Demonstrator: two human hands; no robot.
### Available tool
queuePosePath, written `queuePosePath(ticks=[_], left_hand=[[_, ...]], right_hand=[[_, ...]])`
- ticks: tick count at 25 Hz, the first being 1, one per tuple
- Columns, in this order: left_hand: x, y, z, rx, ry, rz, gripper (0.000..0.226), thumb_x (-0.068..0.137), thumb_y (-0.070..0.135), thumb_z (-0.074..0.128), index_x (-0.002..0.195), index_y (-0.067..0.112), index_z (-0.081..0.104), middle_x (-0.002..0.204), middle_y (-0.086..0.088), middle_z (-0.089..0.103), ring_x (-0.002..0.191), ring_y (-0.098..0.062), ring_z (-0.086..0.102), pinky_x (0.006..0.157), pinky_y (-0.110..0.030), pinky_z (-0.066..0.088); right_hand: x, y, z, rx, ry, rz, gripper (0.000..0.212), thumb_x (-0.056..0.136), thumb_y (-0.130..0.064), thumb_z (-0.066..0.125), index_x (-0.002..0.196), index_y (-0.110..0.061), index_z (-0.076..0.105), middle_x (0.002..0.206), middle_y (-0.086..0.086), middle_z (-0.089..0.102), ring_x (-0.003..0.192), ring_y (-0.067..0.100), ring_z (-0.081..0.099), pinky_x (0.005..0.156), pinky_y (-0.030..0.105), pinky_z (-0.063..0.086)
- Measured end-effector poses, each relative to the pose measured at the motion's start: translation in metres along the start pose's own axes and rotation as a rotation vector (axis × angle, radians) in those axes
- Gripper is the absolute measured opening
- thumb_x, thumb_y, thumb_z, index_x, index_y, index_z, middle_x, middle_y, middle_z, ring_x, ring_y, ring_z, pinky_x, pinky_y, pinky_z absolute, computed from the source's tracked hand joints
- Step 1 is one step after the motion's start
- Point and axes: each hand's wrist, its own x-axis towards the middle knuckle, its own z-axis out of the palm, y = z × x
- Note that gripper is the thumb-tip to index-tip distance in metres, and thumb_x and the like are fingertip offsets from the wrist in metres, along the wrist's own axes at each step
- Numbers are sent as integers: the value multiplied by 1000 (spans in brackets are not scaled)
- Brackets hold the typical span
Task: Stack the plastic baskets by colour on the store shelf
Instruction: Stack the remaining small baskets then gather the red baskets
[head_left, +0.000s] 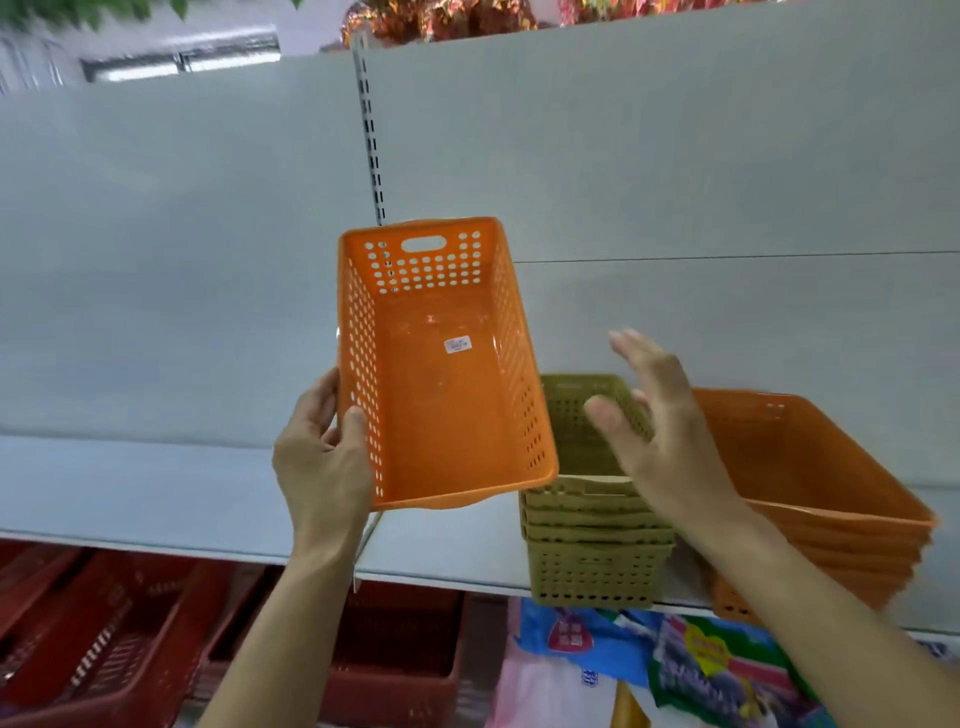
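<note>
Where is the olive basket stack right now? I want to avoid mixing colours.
In the head view, the olive basket stack sits on the shelf right of centre, between the held orange basket and the orange stack.

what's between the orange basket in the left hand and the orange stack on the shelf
The olive-green basket stack stands on the shelf between the held orange basket and the orange stack. The open right hand also hovers in that gap. The left hand grips the basket's near corner.

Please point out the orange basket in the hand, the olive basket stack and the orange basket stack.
held orange basket (441, 395): head view, inside floor.
olive basket stack (592, 571): head view, front wall.
orange basket stack (810, 467): head view, inner wall.
</note>
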Motion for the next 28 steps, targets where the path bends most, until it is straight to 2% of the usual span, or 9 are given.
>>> queuePosePath(ticks=[3,5,8,13,18,21,23,25,28], left_hand=[[-5,16,26,19,-26,97,37,100,21,54,136,26,55,126,9,65,111,-13,66,88,-44,59],[-10,24,41,16,-37,134,36,100,24,54,135,27,55,125,12,65,112,-12,66,89,-42,58],[-24,40,66,-88,-66,137,32,99,22,55,129,33,56,117,19,66,105,-5,68,84,-31,60],[-58,54,126,-279,-229,72,35,99,13,51,130,29,54,125,2,67,99,-11,71,75,-35,62],[-94,51,203,-360,-708,-15,41,101,10,45,137,31,50,143,-4,55,116,-18,64,79,-40,62],[-105,31,238,-257,-914,16,41,101,16,45,142,25,48,161,2,29,138,-22,44,96,-45,55],[-107,14,252,-150,-1020,-7,47,101,19,47,148,21,41,164,4,21,146,-19,31,109,-48,43],[-108,5,256,-9,-1092,-16,53,101,21,48,151,21,33,161,1,29,145,-18,33,114,-47,37],[-112,5,243,226,-1072,187,60,99,29,51,154,25,26,157,3,37,144,-12,33,118,-36,26]], right_hand=[[-15,-26,0,-297,-162,-401,70,79,-62,57,140,-31,41,158,-2,26,147,18,15,111,50,30],[-24,-17,1,-398,-215,-440,62,78,-55,61,133,-28,52,155,1,36,148,20,18,111,58,31],[-32,1,-16,-352,-133,-344,46,83,-42,60,124,-22,63,143,1,53,140,18,34,109,48,39],[-42,25,-85,-546,12,-407,24,88,-26,62,104,-13,73,110,4,72,113,21,57,95,35,51],[-55,76,-172,-669,50,-245,23,89,-31,58,92,-12,71,91,2,70,99,20,58,83,34,52],[-61,111,-197,-640,17,-126,31,87,-37,55,88,-12,72,91,2,71,101,20,57,86,33,48],[-69,135,-198,-637,-45,-72,37,86,-42,52,87,-12,73,92,1,73,103,18,55,88,32,46],[-78,152,-190,-587,-99,36,35,85,-43,55,89,-15,74,94,-2,73,106,13,52,90,34,47],[-76,160,-187,-458,-118,163,12,85,-21,69,91,-13,75,97,-4,68,108,17,56,94,29,41]])
